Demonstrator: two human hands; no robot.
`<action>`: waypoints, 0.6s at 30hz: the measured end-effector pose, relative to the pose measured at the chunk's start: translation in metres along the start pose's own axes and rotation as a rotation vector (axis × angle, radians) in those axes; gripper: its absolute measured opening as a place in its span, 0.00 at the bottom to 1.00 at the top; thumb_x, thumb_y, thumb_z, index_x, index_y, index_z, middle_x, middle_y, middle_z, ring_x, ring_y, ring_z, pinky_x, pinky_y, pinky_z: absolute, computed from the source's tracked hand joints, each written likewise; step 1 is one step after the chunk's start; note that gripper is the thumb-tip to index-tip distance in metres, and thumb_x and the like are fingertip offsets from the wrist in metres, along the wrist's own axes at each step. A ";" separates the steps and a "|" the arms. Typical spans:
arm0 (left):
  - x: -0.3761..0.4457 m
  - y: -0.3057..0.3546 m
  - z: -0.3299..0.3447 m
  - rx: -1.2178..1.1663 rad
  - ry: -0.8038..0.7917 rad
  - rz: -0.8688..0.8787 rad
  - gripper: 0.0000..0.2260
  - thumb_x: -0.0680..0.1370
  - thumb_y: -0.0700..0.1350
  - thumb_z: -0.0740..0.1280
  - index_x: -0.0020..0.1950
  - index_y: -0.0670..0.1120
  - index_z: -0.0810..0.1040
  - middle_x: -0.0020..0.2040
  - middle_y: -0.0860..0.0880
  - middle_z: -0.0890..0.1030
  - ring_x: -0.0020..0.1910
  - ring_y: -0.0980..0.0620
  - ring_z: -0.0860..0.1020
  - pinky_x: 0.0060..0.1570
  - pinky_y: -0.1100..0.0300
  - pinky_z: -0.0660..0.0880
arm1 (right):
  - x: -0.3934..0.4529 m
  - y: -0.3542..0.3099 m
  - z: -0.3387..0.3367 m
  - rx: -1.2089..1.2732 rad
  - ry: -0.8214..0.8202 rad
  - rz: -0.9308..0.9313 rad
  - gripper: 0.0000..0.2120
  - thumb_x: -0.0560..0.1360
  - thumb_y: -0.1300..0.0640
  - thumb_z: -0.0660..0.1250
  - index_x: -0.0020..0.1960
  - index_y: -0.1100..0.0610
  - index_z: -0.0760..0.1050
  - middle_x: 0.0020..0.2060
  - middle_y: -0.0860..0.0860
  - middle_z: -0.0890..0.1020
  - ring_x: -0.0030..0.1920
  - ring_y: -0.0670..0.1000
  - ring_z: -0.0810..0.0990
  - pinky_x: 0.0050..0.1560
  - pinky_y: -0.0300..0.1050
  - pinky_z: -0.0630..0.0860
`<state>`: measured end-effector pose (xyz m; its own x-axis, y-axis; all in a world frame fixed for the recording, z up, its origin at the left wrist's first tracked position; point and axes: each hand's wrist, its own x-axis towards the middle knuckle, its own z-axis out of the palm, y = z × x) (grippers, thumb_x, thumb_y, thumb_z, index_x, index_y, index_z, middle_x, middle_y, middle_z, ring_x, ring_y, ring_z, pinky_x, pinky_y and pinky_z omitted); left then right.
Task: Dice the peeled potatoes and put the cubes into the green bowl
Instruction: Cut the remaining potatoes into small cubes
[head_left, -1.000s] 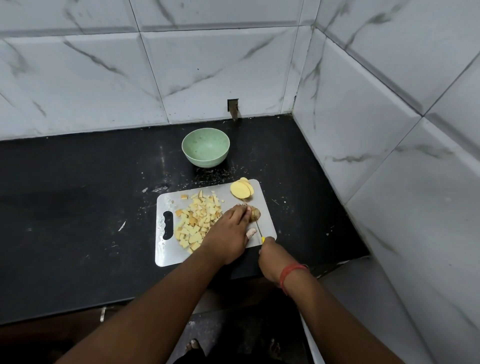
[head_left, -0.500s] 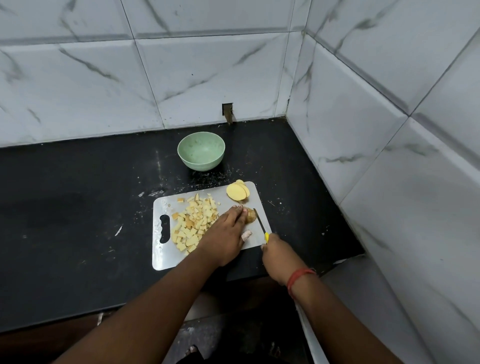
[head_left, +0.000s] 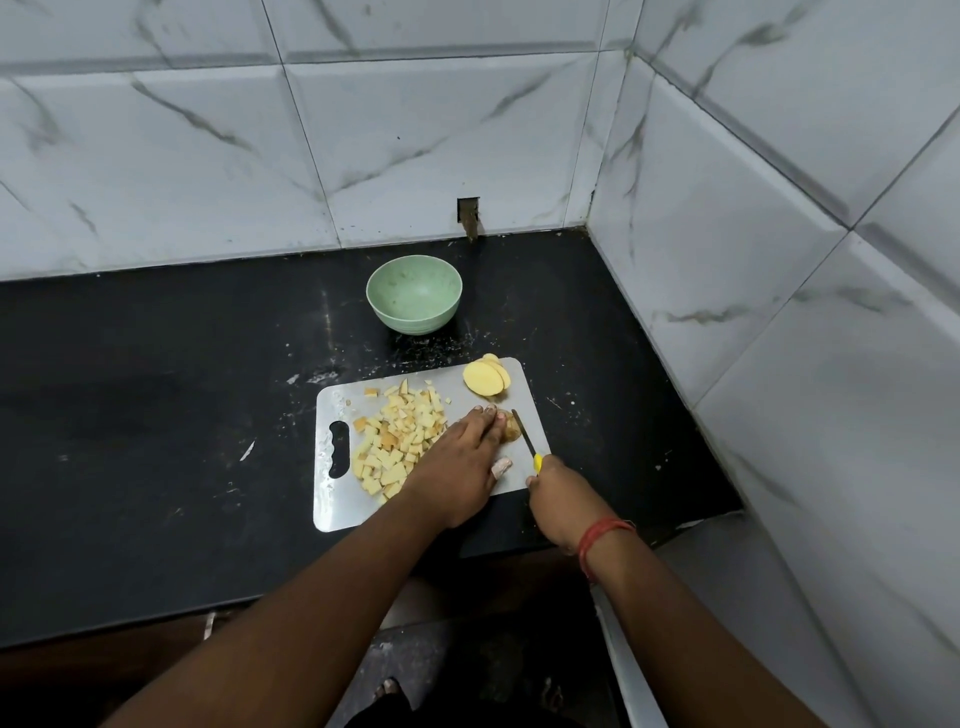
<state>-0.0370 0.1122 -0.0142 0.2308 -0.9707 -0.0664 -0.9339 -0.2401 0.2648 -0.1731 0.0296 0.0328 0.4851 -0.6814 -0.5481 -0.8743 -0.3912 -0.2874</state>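
Note:
A grey cutting board (head_left: 332, 499) lies on the black counter. A heap of potato cubes (head_left: 397, 439) covers its left half, and a few potato slices (head_left: 485, 378) sit at its far right corner. My left hand (head_left: 460, 467) presses its fingers down on a potato piece (head_left: 511, 431), mostly hidden beneath them. My right hand (head_left: 558, 499) grips a yellow-handled knife (head_left: 524, 439), its blade just right of the potato piece. The green bowl (head_left: 414, 301) stands empty beyond the board.
The black counter (head_left: 156, 441) runs left; marble-tiled walls close the back and the right. White specks and scraps dot the counter around the board. The counter's front edge is near my forearms.
The knife blade has come off the potato piece and now lies just to its right. My left hand keeps its hold. The camera view has shifted slightly.

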 end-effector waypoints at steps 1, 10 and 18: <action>0.000 0.000 0.001 -0.001 0.003 0.000 0.30 0.87 0.55 0.53 0.84 0.44 0.49 0.83 0.43 0.52 0.82 0.45 0.52 0.79 0.56 0.48 | 0.000 0.001 0.001 0.030 0.020 -0.008 0.16 0.82 0.60 0.57 0.68 0.63 0.62 0.60 0.56 0.79 0.60 0.54 0.78 0.55 0.45 0.72; 0.002 -0.002 0.009 -0.011 0.030 0.008 0.29 0.87 0.55 0.53 0.84 0.43 0.49 0.84 0.43 0.51 0.82 0.45 0.50 0.80 0.55 0.46 | 0.008 0.005 0.009 0.096 0.030 -0.065 0.12 0.81 0.61 0.58 0.63 0.63 0.66 0.56 0.59 0.79 0.55 0.57 0.79 0.45 0.42 0.68; 0.003 -0.005 0.014 0.000 0.087 0.034 0.28 0.87 0.53 0.54 0.84 0.42 0.53 0.83 0.42 0.56 0.82 0.43 0.54 0.78 0.57 0.44 | 0.023 -0.003 0.000 0.034 -0.039 -0.083 0.15 0.81 0.59 0.55 0.65 0.64 0.67 0.58 0.63 0.77 0.59 0.63 0.77 0.53 0.50 0.72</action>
<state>-0.0353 0.1104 -0.0292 0.2217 -0.9747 0.0268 -0.9416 -0.2069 0.2657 -0.1597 0.0152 0.0205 0.5554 -0.6229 -0.5509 -0.8316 -0.4236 -0.3592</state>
